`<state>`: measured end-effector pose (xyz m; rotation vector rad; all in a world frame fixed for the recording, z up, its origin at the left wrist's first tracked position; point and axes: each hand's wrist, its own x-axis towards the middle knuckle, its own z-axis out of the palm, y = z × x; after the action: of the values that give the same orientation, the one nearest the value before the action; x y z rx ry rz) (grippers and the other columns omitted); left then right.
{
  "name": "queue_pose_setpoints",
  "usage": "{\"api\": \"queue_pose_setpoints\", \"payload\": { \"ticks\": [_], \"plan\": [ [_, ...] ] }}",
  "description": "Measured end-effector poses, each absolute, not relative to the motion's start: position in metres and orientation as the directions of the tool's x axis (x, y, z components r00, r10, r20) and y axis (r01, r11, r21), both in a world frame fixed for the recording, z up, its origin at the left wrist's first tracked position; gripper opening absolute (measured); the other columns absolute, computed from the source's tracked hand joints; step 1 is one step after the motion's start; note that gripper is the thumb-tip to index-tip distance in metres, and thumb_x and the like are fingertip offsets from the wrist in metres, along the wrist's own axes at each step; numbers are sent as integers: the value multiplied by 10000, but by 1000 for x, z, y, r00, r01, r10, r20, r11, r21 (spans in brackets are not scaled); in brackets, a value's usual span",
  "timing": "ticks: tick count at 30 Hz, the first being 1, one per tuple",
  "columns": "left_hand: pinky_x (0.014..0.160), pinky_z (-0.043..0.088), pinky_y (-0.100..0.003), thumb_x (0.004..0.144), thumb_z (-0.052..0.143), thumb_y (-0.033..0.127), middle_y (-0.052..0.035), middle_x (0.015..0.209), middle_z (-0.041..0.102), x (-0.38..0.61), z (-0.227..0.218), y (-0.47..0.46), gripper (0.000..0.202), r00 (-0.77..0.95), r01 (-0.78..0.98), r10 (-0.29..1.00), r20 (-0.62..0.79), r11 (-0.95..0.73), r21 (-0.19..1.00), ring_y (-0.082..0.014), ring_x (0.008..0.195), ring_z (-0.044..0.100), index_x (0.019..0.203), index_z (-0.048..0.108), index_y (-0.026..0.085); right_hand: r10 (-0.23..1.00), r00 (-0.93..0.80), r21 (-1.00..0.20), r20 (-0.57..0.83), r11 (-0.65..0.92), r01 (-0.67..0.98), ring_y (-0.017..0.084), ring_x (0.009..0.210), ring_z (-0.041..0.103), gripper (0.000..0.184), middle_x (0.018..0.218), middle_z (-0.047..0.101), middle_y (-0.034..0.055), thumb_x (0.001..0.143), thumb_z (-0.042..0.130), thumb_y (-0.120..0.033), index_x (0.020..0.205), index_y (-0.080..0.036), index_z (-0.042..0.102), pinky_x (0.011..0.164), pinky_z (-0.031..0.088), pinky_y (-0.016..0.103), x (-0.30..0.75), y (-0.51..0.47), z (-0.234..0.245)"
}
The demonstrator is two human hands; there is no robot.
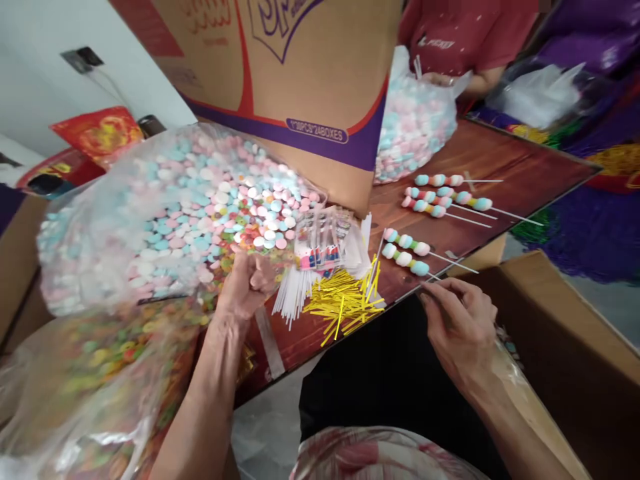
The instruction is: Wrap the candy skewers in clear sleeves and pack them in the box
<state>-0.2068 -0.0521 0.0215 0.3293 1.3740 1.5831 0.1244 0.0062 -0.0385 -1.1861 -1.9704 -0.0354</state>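
Observation:
My left hand [250,283] is closed in a loose fist by the mouth of a clear bag of pastel marshmallows [185,227], over some colourful gummy candies [245,233]. Whatever its curled fingers hold is hidden. At the table's front edge, my right hand [460,320] pinches the stick end of a marshmallow skewer [400,257] lying on the table. A second marshmallow skewer [406,241] rests just behind it. Between my hands are white sticks [294,293], a pile of yellow twist ties [343,300] and small printed clear bags [325,240].
Several finished skewers [430,197] lie farther back on the reddish wooden table [540,157]. A big cardboard box [320,87] stands behind. Across the table, a person in a red shirt [465,40] is beside another marshmallow bag [415,120]. A gummy bag [100,373] sits front left; an open carton [565,320] is at right.

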Motion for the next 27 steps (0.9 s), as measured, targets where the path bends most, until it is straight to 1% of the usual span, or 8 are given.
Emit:
{"api": "queue_pose_setpoints", "payload": {
  "ticks": [3, 6, 9, 11, 15, 21, 25, 27],
  "plan": [
    [538, 524, -255, 969, 237, 642, -101, 739, 671, -203, 29, -65, 695, -366, -689, 792, -488, 122, 715, -159, 664, 640, 834, 685, 127, 699, -280, -403, 658, 641, 653, 206, 845, 596, 145, 969, 662, 80, 890, 651, -144, 1019, -195, 691, 771, 414, 355, 109, -5, -40],
    [722, 578, -281, 957, 358, 625, -173, 1120, 704, -196, 27, -70, 629, -326, -694, 830, -452, 114, 711, -222, 1002, 677, 1044, 708, 109, 702, -307, -449, 643, 670, 591, 203, 852, 603, 162, 974, 665, 82, 889, 646, -116, 1028, -190, 686, 768, 416, 353, 95, -13, -39],
    [627, 527, -184, 835, 725, 302, -80, 899, 721, -193, 17, -71, 173, -447, -587, 817, -364, 39, 809, -113, 732, 651, 890, 712, 139, 706, -327, -476, 629, 681, 556, 198, 850, 605, 164, 960, 666, 77, 892, 639, -103, 1023, -190, 686, 751, 413, 346, 87, -18, -36],
    [485, 419, -148, 748, 782, 179, -11, 718, 663, -195, 12, -75, 117, -597, -417, 767, -236, -45, 908, -40, 506, 491, 768, 671, 147, 700, -338, -475, 629, 690, 546, 194, 843, 609, 162, 948, 667, 72, 893, 634, -97, 1014, -191, 687, 745, 411, 343, 88, -21, -35],
    [402, 247, -181, 810, 730, 343, 28, 615, 559, -202, 15, -92, 230, -729, 30, 680, 73, -75, 997, -27, 425, 298, 731, 613, 161, 699, -356, -464, 620, 693, 551, 193, 830, 616, 144, 931, 671, 66, 897, 629, -119, 992, -205, 695, 753, 416, 350, 94, -25, -35],
    [430, 188, -229, 867, 625, 505, 62, 541, 327, -212, 24, -121, 425, -785, 242, 592, 183, 21, 970, -63, 459, 247, 640, 445, 193, 716, -387, -489, 580, 687, 537, 199, 842, 631, 119, 907, 683, 67, 902, 620, -146, 959, -206, 705, 752, 426, 351, 91, -26, -40],
    [460, 254, -247, 935, 503, 492, 34, 494, 357, -222, 14, -128, 500, -766, 427, 608, 209, 239, 872, -85, 469, 304, 544, 453, 184, 709, -398, -513, 582, 700, 497, 188, 848, 627, 155, 934, 671, 65, 901, 605, -109, 984, -209, 690, 763, 437, 348, 84, -30, -40],
    [496, 338, -246, 906, 540, 470, 6, 509, 475, -228, 7, -121, 458, -738, 509, 644, 203, 334, 793, -108, 498, 419, 555, 557, 177, 700, -400, -525, 591, 711, 468, 187, 863, 627, 175, 944, 666, 69, 902, 591, -85, 996, -202, 680, 770, 441, 348, 81, -31, -41]
  ]
}}
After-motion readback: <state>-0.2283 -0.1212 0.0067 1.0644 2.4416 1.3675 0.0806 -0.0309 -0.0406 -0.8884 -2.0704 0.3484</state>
